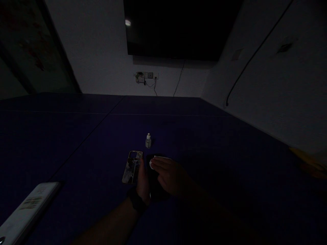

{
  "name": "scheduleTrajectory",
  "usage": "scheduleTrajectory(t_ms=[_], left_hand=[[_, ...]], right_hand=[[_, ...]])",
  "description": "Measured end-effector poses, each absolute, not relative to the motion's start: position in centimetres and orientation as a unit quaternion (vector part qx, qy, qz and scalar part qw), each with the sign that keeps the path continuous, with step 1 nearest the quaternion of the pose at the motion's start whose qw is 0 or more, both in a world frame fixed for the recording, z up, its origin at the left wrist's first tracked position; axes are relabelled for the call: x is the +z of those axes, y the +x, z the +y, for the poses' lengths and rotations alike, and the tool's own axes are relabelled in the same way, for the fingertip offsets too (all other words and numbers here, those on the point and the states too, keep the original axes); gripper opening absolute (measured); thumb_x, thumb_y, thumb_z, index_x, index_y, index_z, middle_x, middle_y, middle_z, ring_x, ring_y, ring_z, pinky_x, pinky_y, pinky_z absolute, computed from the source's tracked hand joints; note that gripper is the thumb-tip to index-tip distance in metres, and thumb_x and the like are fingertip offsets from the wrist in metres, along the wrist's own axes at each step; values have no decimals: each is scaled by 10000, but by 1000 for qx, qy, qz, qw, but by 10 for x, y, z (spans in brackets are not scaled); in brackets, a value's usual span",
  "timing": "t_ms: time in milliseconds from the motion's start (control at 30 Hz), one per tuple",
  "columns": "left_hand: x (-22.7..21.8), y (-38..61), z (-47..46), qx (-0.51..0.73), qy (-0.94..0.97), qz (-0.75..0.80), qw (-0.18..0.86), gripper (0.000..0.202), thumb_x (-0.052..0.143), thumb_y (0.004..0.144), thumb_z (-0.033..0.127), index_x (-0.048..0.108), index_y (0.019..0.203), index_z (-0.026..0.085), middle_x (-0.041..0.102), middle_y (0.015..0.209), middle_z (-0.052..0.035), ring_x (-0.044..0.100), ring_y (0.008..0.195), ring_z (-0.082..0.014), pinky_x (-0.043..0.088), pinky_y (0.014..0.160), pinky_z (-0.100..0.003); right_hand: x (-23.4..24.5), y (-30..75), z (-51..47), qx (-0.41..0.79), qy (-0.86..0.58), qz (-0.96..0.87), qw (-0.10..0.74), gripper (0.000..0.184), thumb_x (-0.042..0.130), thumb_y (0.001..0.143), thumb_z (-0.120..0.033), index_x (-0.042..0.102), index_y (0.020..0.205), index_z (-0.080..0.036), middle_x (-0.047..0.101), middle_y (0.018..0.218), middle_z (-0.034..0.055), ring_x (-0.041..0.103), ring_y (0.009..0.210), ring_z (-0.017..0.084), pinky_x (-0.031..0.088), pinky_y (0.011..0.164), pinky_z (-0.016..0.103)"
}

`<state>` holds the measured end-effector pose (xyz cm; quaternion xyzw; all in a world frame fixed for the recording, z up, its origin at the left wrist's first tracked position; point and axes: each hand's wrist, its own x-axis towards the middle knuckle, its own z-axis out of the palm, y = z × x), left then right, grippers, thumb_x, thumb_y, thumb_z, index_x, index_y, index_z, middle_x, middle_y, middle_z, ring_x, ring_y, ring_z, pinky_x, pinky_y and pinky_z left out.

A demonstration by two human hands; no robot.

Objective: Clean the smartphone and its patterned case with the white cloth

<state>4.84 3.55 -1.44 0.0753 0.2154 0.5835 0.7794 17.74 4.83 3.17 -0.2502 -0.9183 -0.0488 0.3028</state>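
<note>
In the dim head view, a dark phone (153, 182) lies face up on the dark blue surface. My left hand (143, 185), with a dark watch on its wrist, is along the phone's left edge. Its thumb points away from me and the other fingers are hidden. My right hand (165, 173) presses a folded white wipe (151, 164) onto the upper part of the phone, its fingers together on top. Left of my left hand lies a patterned phone case (131, 168) with a camera cutout. A small white-capped bottle (148, 141) stands upright beyond the phone.
A long white box (32, 204) lies at the lower left. Behind the blue tabletop (163, 126) are wall sockets (149, 75) with cables and a large dark screen (178, 27). Something yellowish (306, 160) sits at the right edge.
</note>
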Motion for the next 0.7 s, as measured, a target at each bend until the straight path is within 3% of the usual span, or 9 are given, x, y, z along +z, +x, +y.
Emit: scheduleTrajectory(t_ms=[300, 700], left_hand=[[-4, 45, 28, 539, 77, 265, 796, 608, 506, 928, 623, 684, 1216, 119, 756, 1081, -135, 661, 1155, -323, 478, 1035, -426], [0, 44, 25, 549, 94, 243, 794, 682, 500, 901, 673, 683, 1236, 108, 741, 1134, -163, 677, 1111, -330, 471, 1029, -449]], right_hand=[[27, 184, 58, -64, -322, -895, 301, 517, 516, 775, -4, 660, 1261, -105, 682, 1287, 148, 632, 1221, 243, 536, 1059, 390], [32, 194, 53, -100, -301, -902, 293, 296, 566, 792, -40, 726, 1030, -113, 759, 1087, 144, 727, 1014, 235, 601, 918, 336]])
